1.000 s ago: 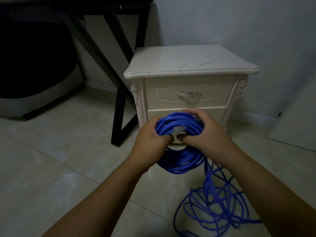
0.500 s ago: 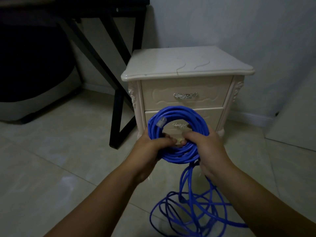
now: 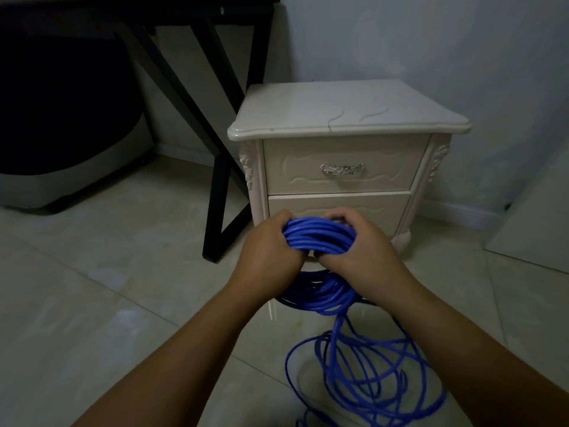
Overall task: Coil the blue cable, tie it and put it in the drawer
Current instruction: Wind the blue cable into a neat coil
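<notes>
- The left hand (image 3: 268,254) grips the coiled blue cable (image 3: 320,237) at its 9 o'clock side, fingers curled over the strands.
- The right hand (image 3: 360,251) grips it at 3 o'clock, fingers wrapped round likewise.
- The coil is held in the air, with the cabinet (image 3: 348,112) at 12 o'clock and its lower drawer (image 3: 385,208) just behind (both drawers closed).
- Loose loops (image 3: 369,371) trail onto the floor (image 3: 92,303) at 5 o'clock.
</notes>
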The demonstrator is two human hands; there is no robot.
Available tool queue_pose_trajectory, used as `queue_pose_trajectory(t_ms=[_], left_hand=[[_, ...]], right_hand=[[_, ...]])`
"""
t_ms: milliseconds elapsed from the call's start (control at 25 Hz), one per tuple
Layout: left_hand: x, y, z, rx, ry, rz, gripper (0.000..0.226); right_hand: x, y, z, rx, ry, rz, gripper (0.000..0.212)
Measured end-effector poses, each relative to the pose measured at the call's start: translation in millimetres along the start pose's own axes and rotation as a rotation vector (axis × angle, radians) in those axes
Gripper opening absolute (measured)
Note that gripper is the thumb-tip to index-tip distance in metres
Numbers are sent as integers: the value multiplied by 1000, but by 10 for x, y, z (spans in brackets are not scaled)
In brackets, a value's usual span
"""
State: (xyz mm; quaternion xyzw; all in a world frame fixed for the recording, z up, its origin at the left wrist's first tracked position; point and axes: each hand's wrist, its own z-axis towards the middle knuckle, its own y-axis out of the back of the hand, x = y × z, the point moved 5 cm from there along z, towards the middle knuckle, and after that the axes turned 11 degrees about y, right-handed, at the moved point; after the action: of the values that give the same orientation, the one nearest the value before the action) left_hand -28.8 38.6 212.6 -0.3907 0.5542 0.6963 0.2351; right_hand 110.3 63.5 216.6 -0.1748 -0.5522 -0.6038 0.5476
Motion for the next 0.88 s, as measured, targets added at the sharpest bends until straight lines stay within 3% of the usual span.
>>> queue_pose_trajectory(t_ms=[120,240,360,480,600,760,880], left_hand=[[63,20,62,5,227,-369,7],[117,-31,33,121,451,-720,14],[54,-126,-8,350,474,-750,27],[61,-155,-17,441,481,-710,34],[63,-130,-24,492,480,-704,47],[67,-100,-23,518,468,-739,48],[63,7,26,512,340,-620,42]], right_hand=[[-135,40,7,-44,-176,360,43],[-285,-76,-16,-65,-330,613,23],[-439,-53,-3,-251,-491,767,16],[-507,-26,7,-282,-597,891,14],[-461,20,17,-288,-635,911,4],[-424,90,40,-291,-599,865,12],[-225,185,86,-141,-343,507,7]])
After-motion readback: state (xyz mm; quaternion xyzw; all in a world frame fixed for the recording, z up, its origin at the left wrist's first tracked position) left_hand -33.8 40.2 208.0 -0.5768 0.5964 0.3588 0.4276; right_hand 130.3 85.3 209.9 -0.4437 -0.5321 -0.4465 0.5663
